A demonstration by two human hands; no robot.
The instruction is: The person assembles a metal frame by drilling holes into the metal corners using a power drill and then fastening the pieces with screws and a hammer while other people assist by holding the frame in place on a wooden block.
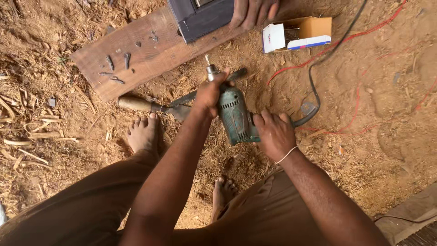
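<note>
The grip of the left hand (210, 93) is wrapped around the front end of the electric drill (234, 115), fingers closed about the chuck (212, 73) just behind the short bit (207, 59). The grip of the right hand (273, 133) is closed on the rear handle, where the black cable (318, 59) leaves the tool and runs off over the ground toward the top right.

To my eye the hands are busy with the chuck, tightening or seating the bit. Doing that well calls for the right hand to hold the body dead steady while the left turns only the collar, with the bit pointing away from the bare feet (144, 133) below and no finger resting on the trigger. The bit should sit straight along the tool's axis.

The drill is teal green, worn and scuffed, dusty with sawdust, with cooling slots across its housing. It is held in the air above the sandy ground (387, 136), between the person's knees and the wooden plank (145, 54) that lies slantwise toward the top left.

Dark nails or screws (119, 61) lie scattered near the plank's left end. A dark framed panel (202, 18) rests on its right end, with another person's hand (253, 11) pressed on it. A wooden-handled blade (154, 107) lies beside the plank's lower edge, and an open cardboard box (296, 33) stands near the top right, by a thin red wire (346, 38).
</note>
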